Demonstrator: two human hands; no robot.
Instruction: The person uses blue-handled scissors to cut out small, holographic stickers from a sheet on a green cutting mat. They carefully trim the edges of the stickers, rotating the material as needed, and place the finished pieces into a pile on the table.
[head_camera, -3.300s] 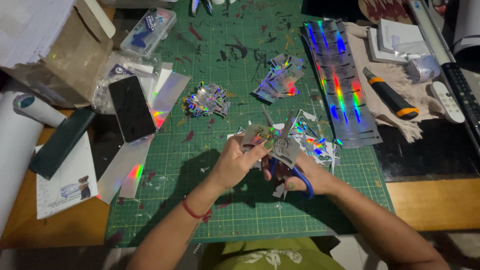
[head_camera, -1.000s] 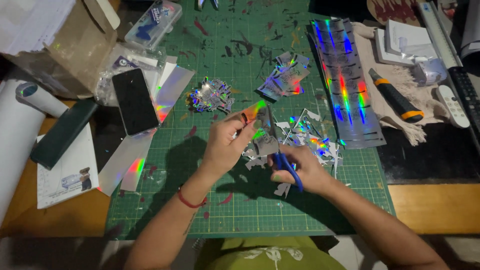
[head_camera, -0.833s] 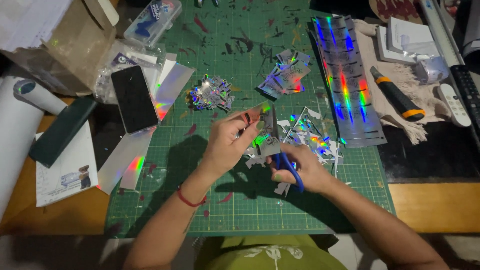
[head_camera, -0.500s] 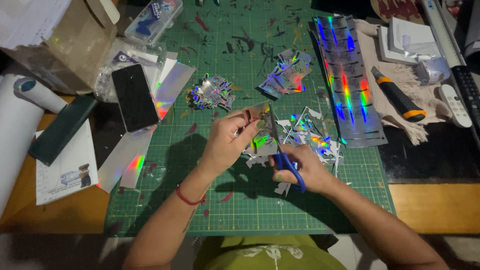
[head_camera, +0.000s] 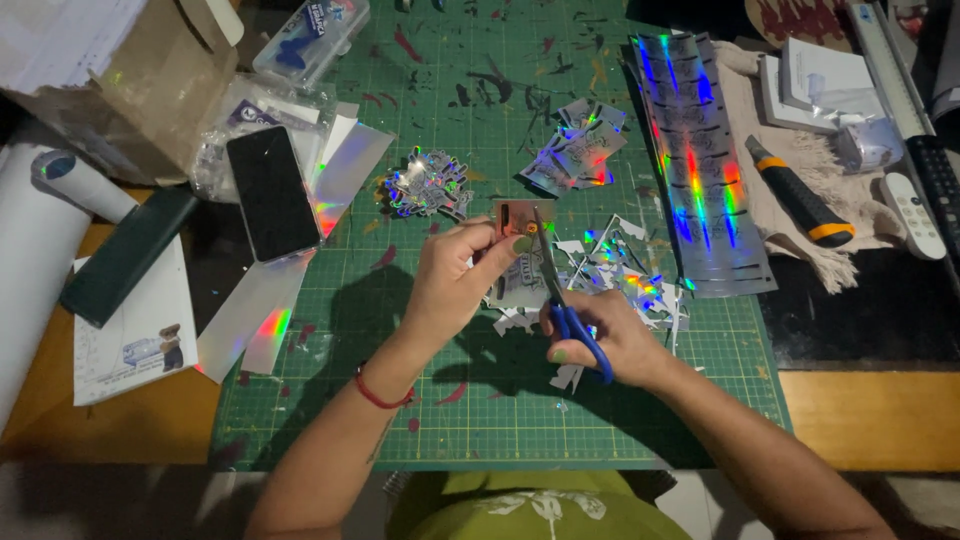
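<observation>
Holographic sticker (head_camera: 512, 222) above paint-flecked green cutting mat (head_camera: 330, 400)

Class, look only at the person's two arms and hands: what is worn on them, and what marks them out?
Both forearms are bare, with no sleeves. The left hand has a thin red cord bracelet at its wrist. The right hand wears nothing. Nails on both hands are painted green.

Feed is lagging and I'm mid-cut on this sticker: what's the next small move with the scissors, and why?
Probably close the scissors a short way and stop. The right hand has the blades upright against the holographic sticker piece, which the left hand pinches close to the blades, so a short snip keeps clear of those fingers.
</observation>
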